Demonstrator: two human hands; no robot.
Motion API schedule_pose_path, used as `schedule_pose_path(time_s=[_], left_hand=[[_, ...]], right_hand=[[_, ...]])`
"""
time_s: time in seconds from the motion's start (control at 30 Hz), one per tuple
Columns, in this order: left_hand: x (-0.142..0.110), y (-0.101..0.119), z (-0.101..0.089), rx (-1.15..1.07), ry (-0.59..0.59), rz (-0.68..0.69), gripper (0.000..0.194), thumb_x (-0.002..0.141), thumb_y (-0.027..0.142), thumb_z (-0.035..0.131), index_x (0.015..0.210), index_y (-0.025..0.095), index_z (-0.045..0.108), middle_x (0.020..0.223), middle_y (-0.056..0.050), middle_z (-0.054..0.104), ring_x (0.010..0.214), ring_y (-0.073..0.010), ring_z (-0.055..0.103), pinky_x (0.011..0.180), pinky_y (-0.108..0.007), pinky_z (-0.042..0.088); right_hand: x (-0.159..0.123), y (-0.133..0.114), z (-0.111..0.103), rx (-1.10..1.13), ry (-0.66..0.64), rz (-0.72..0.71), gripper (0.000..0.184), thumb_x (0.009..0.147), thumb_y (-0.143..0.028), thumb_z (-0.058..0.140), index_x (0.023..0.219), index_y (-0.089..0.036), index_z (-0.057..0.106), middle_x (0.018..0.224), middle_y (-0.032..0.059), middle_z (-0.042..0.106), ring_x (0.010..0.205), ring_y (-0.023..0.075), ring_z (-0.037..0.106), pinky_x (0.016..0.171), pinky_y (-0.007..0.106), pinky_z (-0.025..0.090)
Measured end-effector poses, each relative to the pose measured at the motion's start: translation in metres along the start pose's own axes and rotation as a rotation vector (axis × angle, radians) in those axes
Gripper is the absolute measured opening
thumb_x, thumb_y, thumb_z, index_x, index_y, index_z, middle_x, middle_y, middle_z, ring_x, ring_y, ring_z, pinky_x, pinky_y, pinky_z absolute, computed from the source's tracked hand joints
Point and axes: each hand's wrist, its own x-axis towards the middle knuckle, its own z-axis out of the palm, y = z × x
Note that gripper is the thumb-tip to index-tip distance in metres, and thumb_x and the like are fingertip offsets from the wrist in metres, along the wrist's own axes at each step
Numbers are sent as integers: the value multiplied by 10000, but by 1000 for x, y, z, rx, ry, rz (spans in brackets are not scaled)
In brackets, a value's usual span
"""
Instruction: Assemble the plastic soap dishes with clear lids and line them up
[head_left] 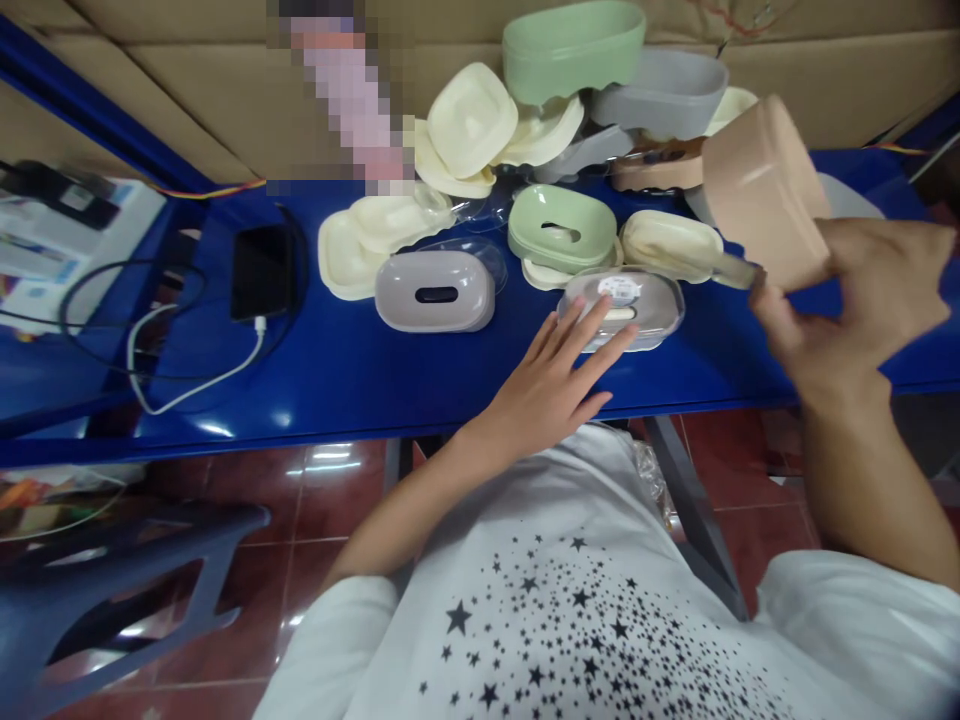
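Observation:
My left hand (559, 375) lies with spread fingers at a grey oval tissue-box-like piece (652, 300) under a clear plastic cover with a white label; the fingertips touch or hover over it. Raised at the right, my right hand (840, 300) is closed on a peach plastic tub (765, 190), tilted on its side. A thin light strip (733, 268) sticks out by its thumb; I cannot make out what it is. Just behind the left hand are a green slotted lid (562, 222) and a cream oval lid (670, 243). A grey slotted lid (433, 290) sits to the left.
Cream lids (472, 118), a green tub (574, 50) and a grey tub (667, 90) are piled at the back of the blue table (360, 385). A black phone (261, 272) with a white cable is at left, beside a white box (112, 240). A blue-grey stool (172, 560) stands below.

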Motion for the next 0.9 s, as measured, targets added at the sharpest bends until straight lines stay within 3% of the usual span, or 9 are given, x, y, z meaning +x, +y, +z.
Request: schedule_pose_path(time_s=[0.07,0.17,0.4,0.53,0.67,0.9], left_hand=[[6,0,-1,-32,7,-20,612,1112,292,508,1692,218,328,1814,-170,266,1710,-359,199,1355,-612,297],[5,1,-4,-12,12,-38,565,1114,306,508,1661,224,392,1781,-169,345,1683,-349,290,1355,-615,289],[-7,3,0,140,-50,-16,504,1081,301,589,1569,186,542,1755,-193,396,1618,-394,398,1326,-671,290],[-8,3,2,153,-51,-28,484,1086,303,576,1555,185,562,1758,-185,395,1613,-393,402,1308,-656,327],[-8,3,4,149,-46,-26,477,1079,296,589,1543,186,574,1759,-186,393,1614,-391,401,1308,-644,329],[-15,1,3,142,-42,-9,512,1088,302,577,1585,189,526,1767,-193,375,1625,-397,386,1304,-642,331]], right_hand=[[-9,-13,-6,-2,56,-25,396,1030,-546,565,1187,-236,755,1060,106,804,1083,329,750,967,519,503],[-16,-20,-1,-9,67,-58,386,1032,-512,580,1215,-213,742,1075,114,813,1038,309,759,925,491,503],[-21,-7,8,70,-203,57,503,1081,-561,517,1379,-183,668,1207,142,780,1204,308,699,1074,486,395],[-27,-8,6,88,-177,122,653,1064,-689,463,1400,-173,683,1031,115,766,1097,318,698,1027,474,419],[-33,-12,2,-66,-115,183,699,1039,-742,479,1442,-211,689,1134,134,753,1102,346,659,994,504,415],[-52,-1,-8,-95,-190,152,530,1053,-668,536,1309,-272,777,1190,117,763,1126,345,656,1007,513,395]])
